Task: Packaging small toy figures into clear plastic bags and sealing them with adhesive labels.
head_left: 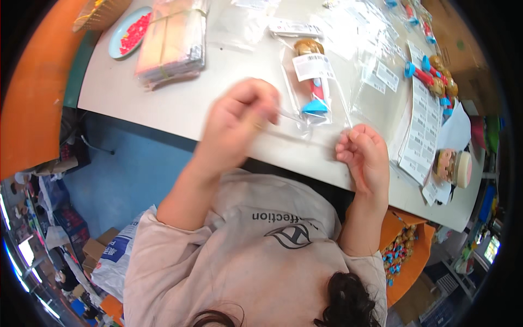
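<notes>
Resting on the white smooth tabletop [163, 103], a clear thin plastic bag [336, 106] is placed in front of the body, with a gold-topped, red-stemmed, blue-footed figure [317, 90] enclosed in it and a white printed paper label [313, 66] laid across the figure. The bag's near right corner is pinched between thumb and forefinger of the right hand [366, 155]. The left hand [237, 122], blurred, is held curled just off the near left corner; whether film is gripped by it cannot be told.

The bag is judged light, limp and slippery, easily creased; the figure is probably stiffer and weightier, so it may slide within. The bag is best taken by its near corners or edges, clear of the label.

One bagged figure is counted between the hands. Left of the bag, one banded stack of clear film packets [171, 41] is set, and beyond it one pale blue plate [115, 48] of red bits, too many to count. Right of the bag, at least three loose gold, red and blue figures [438, 84] are heaped, their overlap preventing an exact count, and nearer, one round pink-lidded jar [463, 169] is placed
</notes>
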The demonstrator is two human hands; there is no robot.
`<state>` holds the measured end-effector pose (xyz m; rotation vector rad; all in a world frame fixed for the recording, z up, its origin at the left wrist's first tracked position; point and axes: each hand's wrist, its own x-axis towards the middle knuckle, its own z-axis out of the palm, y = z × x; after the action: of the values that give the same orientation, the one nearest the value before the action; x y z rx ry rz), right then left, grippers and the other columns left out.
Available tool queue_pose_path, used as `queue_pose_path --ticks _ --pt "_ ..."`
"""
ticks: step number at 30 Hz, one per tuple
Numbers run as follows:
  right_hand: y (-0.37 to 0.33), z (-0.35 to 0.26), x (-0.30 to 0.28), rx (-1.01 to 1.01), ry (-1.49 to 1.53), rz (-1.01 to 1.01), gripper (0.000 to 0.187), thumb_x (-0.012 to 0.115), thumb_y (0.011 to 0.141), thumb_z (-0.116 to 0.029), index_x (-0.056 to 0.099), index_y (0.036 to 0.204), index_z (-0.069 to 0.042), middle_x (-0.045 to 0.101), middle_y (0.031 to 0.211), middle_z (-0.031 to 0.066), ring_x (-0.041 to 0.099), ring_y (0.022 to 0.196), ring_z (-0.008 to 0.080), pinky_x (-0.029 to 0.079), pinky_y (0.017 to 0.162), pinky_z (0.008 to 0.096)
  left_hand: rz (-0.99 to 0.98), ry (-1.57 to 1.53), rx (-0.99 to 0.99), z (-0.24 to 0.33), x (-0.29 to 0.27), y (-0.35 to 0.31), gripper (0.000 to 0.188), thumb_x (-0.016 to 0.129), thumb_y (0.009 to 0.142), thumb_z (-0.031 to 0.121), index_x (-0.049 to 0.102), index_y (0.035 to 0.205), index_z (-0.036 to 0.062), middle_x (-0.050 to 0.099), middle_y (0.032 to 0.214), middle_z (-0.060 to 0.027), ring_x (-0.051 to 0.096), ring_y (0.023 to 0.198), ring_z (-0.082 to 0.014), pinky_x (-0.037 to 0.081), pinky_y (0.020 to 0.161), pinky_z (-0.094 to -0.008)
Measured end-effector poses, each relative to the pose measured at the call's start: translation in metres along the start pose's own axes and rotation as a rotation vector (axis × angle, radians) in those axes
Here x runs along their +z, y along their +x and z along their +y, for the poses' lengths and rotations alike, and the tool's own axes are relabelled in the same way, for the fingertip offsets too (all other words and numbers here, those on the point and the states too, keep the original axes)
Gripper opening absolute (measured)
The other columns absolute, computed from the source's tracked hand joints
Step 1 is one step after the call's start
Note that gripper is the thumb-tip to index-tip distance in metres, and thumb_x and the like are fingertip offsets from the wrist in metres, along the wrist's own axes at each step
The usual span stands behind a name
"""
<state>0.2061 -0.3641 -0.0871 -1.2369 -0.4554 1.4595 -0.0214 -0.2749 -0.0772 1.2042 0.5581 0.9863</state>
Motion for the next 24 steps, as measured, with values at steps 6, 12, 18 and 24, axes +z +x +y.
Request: queue_pose_path --ticks 6,12,18,24 --pt "-0.004 0.006 -0.011 0.043 0.023 0.070 0.011 0.057 0.088 -0.010 0.055 0.083 -0.001 0.063 0.077 0.0100 0.061 0.063 0.0163 0.054 0.057 0.0264 0.270 0.091 -0.098 0.063 -0.091 0.076 0.019 0.059 0.094 0.022 0.060 0.095 0.0033 0.059 0.085 -0.0015 0.058 0.080 -0.0098 0.051 0.074 -0.0256" --pt "-0.005 0.005 -0.011 0.082 0.029 0.016 0.009 0.057 0.087 -0.007 0.055 0.081 0.000 0.063 0.077 0.0119 0.064 0.063 0.0185 0.056 0.058 0.0279 0.497 0.224 0.043 0.070 -0.181 0.271 0.015 0.060 0.093 0.016 0.059 0.092 0.0009 0.059 0.082 -0.0050 0.059 0.076 -0.0151 0.054 0.073 -0.0283" --pt "0.000 0.005 -0.006 0.073 0.053 -0.013 0.008 0.057 0.088 -0.005 0.055 0.082 0.001 0.063 0.077 0.0126 0.065 0.065 0.0198 0.057 0.059 0.0291 0.559 0.591 0.052 0.043 -0.242 0.394 0.019 0.063 0.088 0.014 0.062 0.096 -0.0033 0.064 0.087 -0.0091 0.064 0.080 -0.0190 0.055 0.072 -0.0296" --pt "0.001 0.005 -0.007 0.056 0.079 -0.019 0.008 0.058 0.088 -0.005 0.055 0.084 0.001 0.064 0.078 0.0134 0.065 0.066 0.0198 0.057 0.059 0.0298 0.285 1.489 0.263 0.077 -0.116 0.325 0.034 0.070 0.079 0.024 0.067 0.103 -0.0002 0.067 0.097 -0.0166 0.065 0.091 -0.0228 0.051 0.079 -0.0363"
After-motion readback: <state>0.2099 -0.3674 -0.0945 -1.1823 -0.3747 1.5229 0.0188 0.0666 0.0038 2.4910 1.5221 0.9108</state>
